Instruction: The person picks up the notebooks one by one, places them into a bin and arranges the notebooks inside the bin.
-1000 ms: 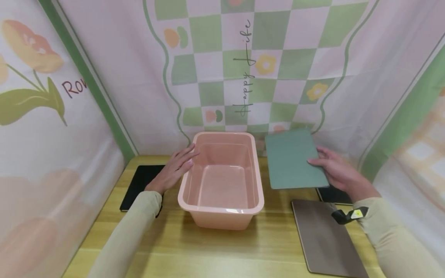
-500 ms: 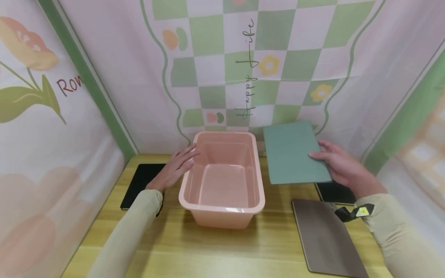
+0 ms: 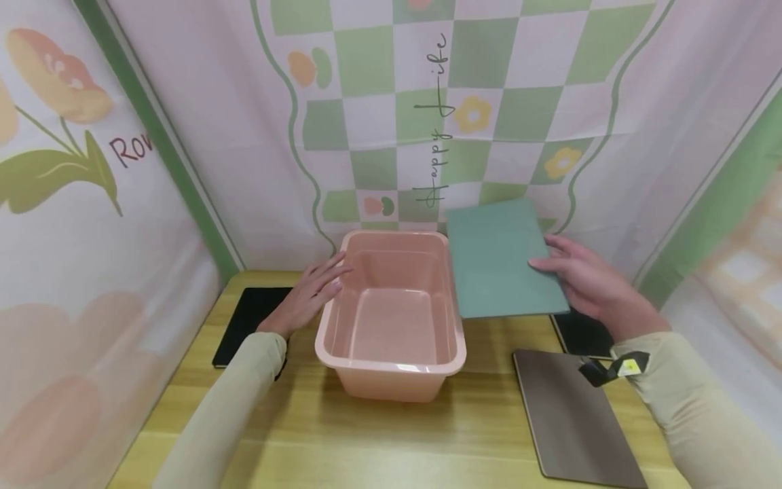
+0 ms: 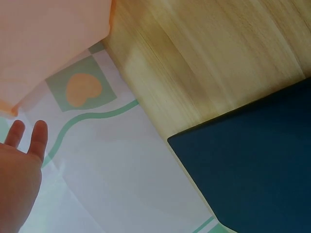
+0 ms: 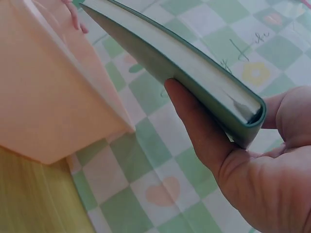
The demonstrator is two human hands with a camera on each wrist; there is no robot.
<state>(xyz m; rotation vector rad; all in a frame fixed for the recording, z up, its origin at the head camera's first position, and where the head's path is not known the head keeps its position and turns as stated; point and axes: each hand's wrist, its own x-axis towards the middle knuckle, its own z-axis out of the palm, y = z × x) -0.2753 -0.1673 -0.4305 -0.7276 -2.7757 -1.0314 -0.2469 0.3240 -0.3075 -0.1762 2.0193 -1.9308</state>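
My right hand (image 3: 589, 282) holds a green hardcover notebook (image 3: 504, 261) by its right edge, thumb on one cover and fingers on the other. In the right wrist view the notebook (image 5: 194, 82) shows its white pages and its spine lies in the hand. It is raised over the table, just right of a pink plastic basin (image 3: 391, 387), and overlaps its right rim in the head view. My left hand (image 3: 305, 299) rests at the basin's left rim with fingers extended. Nothing lies inside the basin.
A black notebook (image 3: 247, 316) lies on the wooden table (image 3: 342, 448) left of the basin. At the right lie a brown notebook (image 3: 574, 421) and another black notebook (image 3: 583, 336), partly hidden by my right hand and the green one. A printed curtain (image 3: 366, 122) hangs behind.
My right hand has lifted the green notebook higher, then carried it left toward the basin. The left hand stays at the rim.
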